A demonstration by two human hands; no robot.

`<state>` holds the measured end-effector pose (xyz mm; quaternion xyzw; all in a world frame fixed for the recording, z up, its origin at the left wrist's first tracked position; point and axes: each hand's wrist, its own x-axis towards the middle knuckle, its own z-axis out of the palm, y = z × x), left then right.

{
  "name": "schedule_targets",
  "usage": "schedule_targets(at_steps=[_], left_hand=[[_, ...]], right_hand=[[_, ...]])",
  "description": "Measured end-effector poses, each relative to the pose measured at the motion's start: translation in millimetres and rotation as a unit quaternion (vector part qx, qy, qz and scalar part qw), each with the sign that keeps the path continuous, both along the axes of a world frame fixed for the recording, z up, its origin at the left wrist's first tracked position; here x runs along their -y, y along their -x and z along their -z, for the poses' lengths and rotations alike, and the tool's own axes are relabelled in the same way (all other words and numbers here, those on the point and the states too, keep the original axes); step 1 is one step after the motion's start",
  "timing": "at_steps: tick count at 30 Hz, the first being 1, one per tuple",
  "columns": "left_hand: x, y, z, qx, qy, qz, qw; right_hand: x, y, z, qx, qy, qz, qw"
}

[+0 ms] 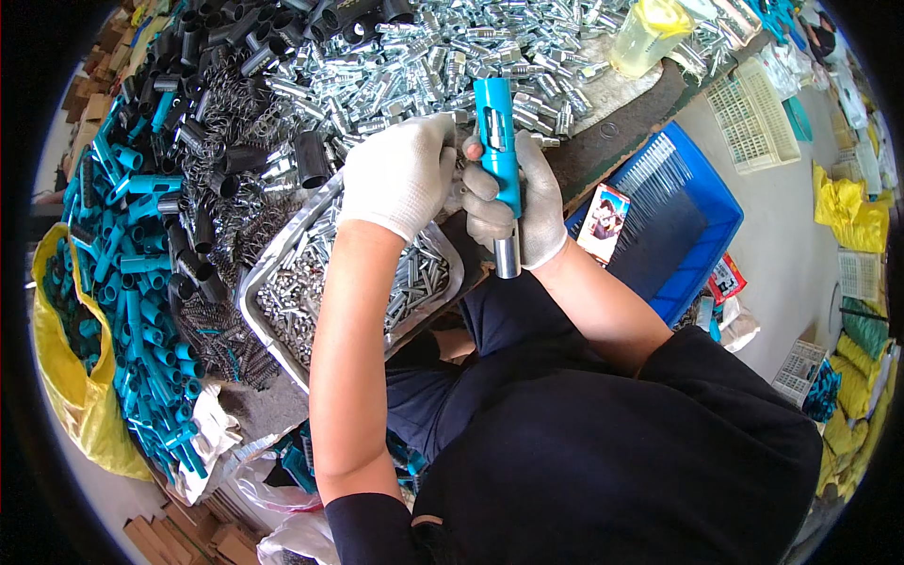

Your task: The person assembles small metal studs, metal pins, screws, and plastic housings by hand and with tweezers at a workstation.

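Note:
My right hand (530, 201), in a white knit glove with grey fingertips, is wrapped round a teal slotted tube (495, 127). Through the slot a silver metal part shows inside, and a shiny metal cylinder (508, 257) sticks out of the tube's lower end. One bare fingertip shows through the glove. My left hand (399, 176), gloved in white, is closed, its fingers curled at the near edge of a heap of silver metal fittings (443, 71). What it holds, if anything, is hidden. Below it lies a metal tray (252, 306) of small pins and silver parts.
To the left are piles of teal tubes (141, 311), dark springs (221, 250) and black sleeves (311, 158). A yellow sack (71, 405) hangs at the far left. On the right are a blue bin (720, 212) with thin metal rods, a plastic jug (648, 42) and a cream crate (750, 118).

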<state>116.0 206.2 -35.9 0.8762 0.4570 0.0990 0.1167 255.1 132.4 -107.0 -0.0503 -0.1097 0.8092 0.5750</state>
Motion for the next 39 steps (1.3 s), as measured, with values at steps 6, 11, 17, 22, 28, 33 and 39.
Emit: schedule_targets(at_steps=[6,11,17,22,28,33,39], left_hand=[[3.8,-1.3,-0.3,0.035,-0.027,-0.015,0.999],[13.0,7.9,-1.8,0.081,-0.021,-0.07,0.994],[64.6,39.0,-31.7,0.2,-0.052,-0.024,0.978],[141.9,63.3,-37.2,0.14,0.113,-0.009,0.984],[202.5,89.5,3.7,0.05,0.138,-0.108,0.983],[205.3,92.5,26.8,0.058,0.103,-0.187,0.975],[207.1,102.8,39.4,0.096,0.099,-0.208,0.968]], right_hand=[[-0.5,-0.4,0.3,-0.006,-0.006,-0.004,1.0],[2.7,5.3,-8.1,0.012,0.05,0.014,0.999],[5.7,5.6,-12.1,0.088,0.068,0.035,0.993],[4.5,-2.1,-0.6,0.029,0.023,0.009,0.999],[0.9,10.1,0.1,0.051,0.016,-0.02,0.998],[-3.3,3.2,3.1,0.006,0.017,-0.056,0.998],[-0.5,11.5,-3.5,-0.053,-0.005,-0.034,0.998]])
